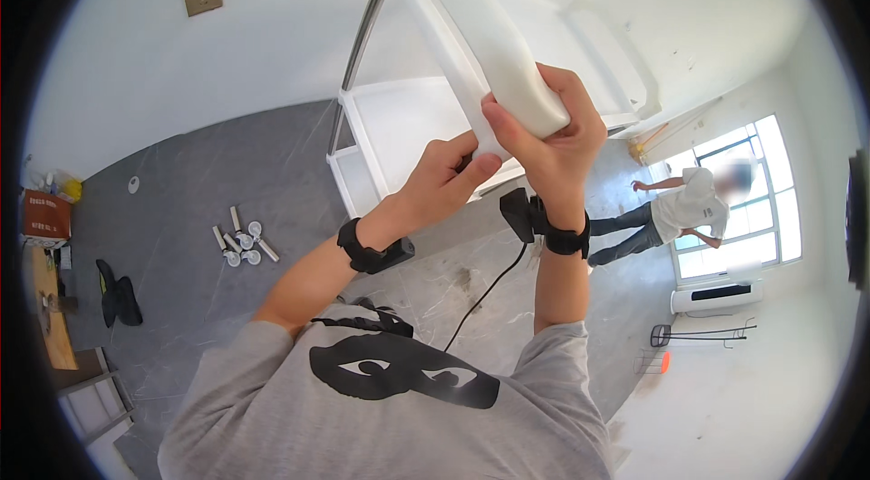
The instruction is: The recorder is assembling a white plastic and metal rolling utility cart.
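**R hand (562, 131) & L hand (439, 181) both on near end of white rack parts**

Thick white bar (494, 36) w/ rounded edge runs from top of view down to the hands, up high in front of the chest. R hand is closed round its near end: fingers over the far side, thumb on the near side. L hand, just beside & a bit lower, is curled w/ thumb forward, holding the near corner of a thinner white rail (435, 36) that runs alongside the bar. Can't tell if bar & rail are joined.

Below/behind: white shelf (403, 122) w/ metal post (364, 31) at its L side. On grey floor (181, 172), well apart to the L: cluster of casters (245, 244) w/ pale stems; farther L, dark shoes (120, 294). Black wristband on each wrist; black cable (487, 294) hangs by R one. Co-worker (689, 208) stands to the R, near window (784, 199).
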Motion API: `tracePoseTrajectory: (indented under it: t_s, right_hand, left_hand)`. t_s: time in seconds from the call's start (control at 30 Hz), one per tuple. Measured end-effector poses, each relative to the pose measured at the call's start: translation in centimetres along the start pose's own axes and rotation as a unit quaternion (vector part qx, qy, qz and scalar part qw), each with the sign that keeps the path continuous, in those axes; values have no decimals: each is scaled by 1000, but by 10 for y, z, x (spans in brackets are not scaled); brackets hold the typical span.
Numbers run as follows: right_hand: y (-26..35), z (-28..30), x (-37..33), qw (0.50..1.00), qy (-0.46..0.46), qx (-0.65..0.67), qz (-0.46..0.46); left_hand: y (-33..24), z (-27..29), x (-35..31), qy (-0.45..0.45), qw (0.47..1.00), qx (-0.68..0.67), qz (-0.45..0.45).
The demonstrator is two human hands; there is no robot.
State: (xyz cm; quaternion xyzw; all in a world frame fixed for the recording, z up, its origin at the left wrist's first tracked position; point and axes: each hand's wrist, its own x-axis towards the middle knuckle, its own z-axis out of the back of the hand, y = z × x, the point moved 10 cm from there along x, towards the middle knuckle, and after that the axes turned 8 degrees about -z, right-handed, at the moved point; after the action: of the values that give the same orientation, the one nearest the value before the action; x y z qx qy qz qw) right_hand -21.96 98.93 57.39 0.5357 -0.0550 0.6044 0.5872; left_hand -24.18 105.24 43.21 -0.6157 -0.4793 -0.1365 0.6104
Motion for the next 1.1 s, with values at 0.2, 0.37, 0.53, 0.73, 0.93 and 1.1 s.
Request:
tracePoseTrajectory:
  t_s: [0.2,0.37,0.53,0.73,0.93,1.1]
  right_hand:
    - [-18,-3,12,997,64,14,-39]
    - [-40,-6,7,987,58,81,-126]
    - [-42,3,-5,978,99,144,-113]
    - [-39,31,-17,960,108,235,-109]
    - [-51,63,-14,971,36,210,-103]
    - [-53,57,-20,977,-46,194,-81]
  left_hand:
    - [10,4,3,32,999,33,12]
    - [8,8,4,16,999,19,38]
    - [-5,-10,0,128,985,35,106]
    - [-59,81,4,-85,948,275,-136]
    - [-22,184,32,-164,856,476,-116]
    - [-15,186,59,-182,909,355,-124]
